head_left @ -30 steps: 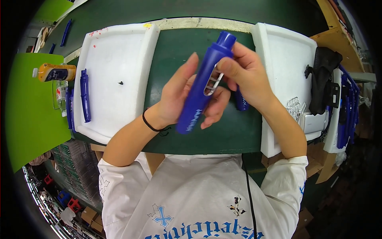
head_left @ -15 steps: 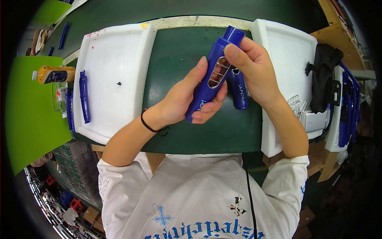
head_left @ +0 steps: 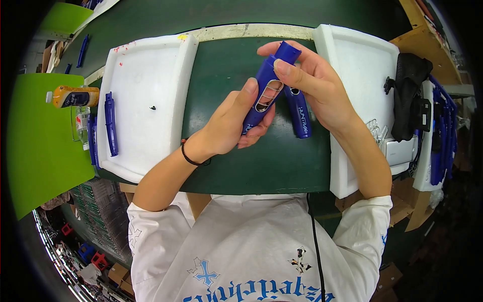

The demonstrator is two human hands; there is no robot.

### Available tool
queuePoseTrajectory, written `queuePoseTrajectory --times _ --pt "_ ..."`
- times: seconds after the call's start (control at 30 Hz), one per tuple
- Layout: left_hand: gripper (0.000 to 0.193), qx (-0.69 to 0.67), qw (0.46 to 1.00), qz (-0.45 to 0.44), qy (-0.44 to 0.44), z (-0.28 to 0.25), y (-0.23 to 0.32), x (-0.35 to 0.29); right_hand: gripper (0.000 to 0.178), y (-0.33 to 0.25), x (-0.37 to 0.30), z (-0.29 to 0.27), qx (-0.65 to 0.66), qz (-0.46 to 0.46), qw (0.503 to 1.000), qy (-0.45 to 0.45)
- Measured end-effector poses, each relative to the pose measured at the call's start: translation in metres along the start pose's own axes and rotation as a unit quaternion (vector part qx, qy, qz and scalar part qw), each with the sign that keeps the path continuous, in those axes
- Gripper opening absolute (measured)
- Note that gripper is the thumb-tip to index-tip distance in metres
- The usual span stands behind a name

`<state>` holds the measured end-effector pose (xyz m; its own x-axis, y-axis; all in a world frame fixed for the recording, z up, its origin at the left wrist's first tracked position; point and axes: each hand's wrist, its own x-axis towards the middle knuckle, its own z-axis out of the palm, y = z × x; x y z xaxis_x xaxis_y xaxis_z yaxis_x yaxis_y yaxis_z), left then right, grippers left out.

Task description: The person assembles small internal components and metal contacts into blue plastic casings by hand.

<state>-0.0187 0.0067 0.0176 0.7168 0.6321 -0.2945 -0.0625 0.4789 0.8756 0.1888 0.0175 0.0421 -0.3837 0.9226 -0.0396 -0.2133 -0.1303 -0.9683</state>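
Note:
Between my two hands I hold a blue plastic tube-shaped casing (head_left: 265, 75), tilted with its narrower end up and to the right. A long oval window framed in silver with crossbars shows in its side. My left hand (head_left: 234, 118) wraps round the lower part, thumb along the window's edge. Closed on the upper part is my right hand (head_left: 317, 83), its thumb pressed just above the window; some of its fingers are hidden behind the casing. A second blue casing (head_left: 301, 116) lies on the green table beneath and beside my right hand.
At left, a white foam tray (head_left: 148, 100) holds a blue part (head_left: 110, 123) and a small black piece (head_left: 153, 107). An orange bottle (head_left: 75, 96) lies beyond it. The right foam tray (head_left: 347, 65) has silver frames (head_left: 376, 132), a silver box (head_left: 401, 151) and a black pouch (head_left: 410, 95).
Both hands have shifted the casing slightly down and left. My right hand's fingers now reach farther behind its upper end. The second casing lies about where it was.

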Motion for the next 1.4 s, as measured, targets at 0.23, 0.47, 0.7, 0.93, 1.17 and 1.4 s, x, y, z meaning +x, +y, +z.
queuePoseTrajectory --times 0.23,0.47,0.7,0.93,1.17,1.4 --pt "0.076 0.042 0.998 0.026 0.026 -0.010 -0.002 0.005 0.047 0.007 0.007 0.002 -0.028 0.016 0.999 -0.004" --pt "0.047 -0.122 0.988 0.064 0.065 -0.012 0.025 0.019 0.052 0.029 0.017 -0.021 -0.035 -0.013 0.991 0.131" --pt "0.042 -0.074 0.977 0.057 0.192 -0.035 0.060 0.031 0.046 0.033 0.016 -0.011 -0.088 -0.006 0.994 0.067" --pt "0.045 0.115 0.947 0.137 0.268 -0.151 0.096 0.114 0.034 0.030 0.013 0.002 -0.170 -0.048 0.984 0.028" --pt "0.065 0.536 0.684 0.204 0.450 -0.184 0.095 0.091 0.029 0.025 0.001 -0.001 -0.240 -0.056 0.969 0.029" --pt "0.035 0.703 0.533 0.104 0.459 -0.214 0.054 -0.157 0.021 -0.050 -0.011 -0.013 -0.373 -0.146 0.915 0.043"
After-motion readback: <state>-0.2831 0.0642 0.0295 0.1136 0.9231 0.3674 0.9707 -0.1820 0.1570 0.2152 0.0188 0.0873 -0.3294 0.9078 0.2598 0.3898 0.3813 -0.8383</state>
